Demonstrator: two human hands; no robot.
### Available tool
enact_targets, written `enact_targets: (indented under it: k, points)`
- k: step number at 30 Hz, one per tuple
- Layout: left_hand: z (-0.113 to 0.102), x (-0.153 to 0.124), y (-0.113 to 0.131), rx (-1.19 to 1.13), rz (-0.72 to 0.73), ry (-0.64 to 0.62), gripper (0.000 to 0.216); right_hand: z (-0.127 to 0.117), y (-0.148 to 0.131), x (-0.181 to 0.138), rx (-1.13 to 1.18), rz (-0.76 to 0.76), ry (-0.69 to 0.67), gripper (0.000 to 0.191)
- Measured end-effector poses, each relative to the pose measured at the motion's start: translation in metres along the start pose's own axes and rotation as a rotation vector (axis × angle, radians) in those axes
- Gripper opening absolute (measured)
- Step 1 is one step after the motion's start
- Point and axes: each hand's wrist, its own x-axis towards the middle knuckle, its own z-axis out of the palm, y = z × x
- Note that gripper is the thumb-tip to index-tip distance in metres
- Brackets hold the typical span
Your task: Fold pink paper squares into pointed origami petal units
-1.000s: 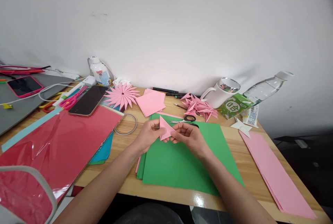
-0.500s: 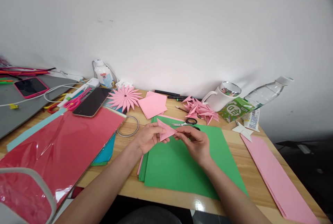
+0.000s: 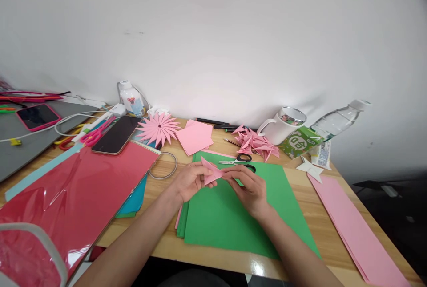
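Both my hands hold one small folded pink paper piece (image 3: 211,172) just above a stack of green sheets (image 3: 233,216). My left hand (image 3: 188,181) pinches its left side with fingers curled. My right hand (image 3: 247,185) pinches its right tip between thumb and fingers. The piece is a pointed triangle shape. Black-handled scissors (image 3: 239,160) lie on the green sheets just beyond my hands.
A pile of folded pink points (image 3: 256,141), pink squares (image 3: 195,136) and a pink paper flower (image 3: 158,128) lie at the back. A red sheet (image 3: 73,189), phone (image 3: 116,134) and pink scissors (image 3: 96,133) are left; a mug (image 3: 283,125), bottle (image 3: 336,120) and pink strips (image 3: 353,229) are right.
The pink piece has been lowered and folded narrower between my fingers. My right hand has shifted slightly right along it. The view has tilted a little.
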Motion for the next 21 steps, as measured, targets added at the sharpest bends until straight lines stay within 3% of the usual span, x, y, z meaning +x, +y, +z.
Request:
enact_targets:
  k: [14,17,21]
  points:
    - [-0.001,0.006,-0.003,-0.058,-0.105,0.049,0.014,0.003,0.006,-0.008,-0.042,0.069,-0.069,0.009]
    - [-0.001,0.004,-0.002,0.019,-0.027,-0.002,0.009,0.001,0.002,-0.002,0.16,0.183,-0.105,0.01]
    - [0.005,-0.002,-0.003,0.269,0.155,-0.063,0.008,0.002,0.001,0.006,0.52,0.549,-0.144,0.026]
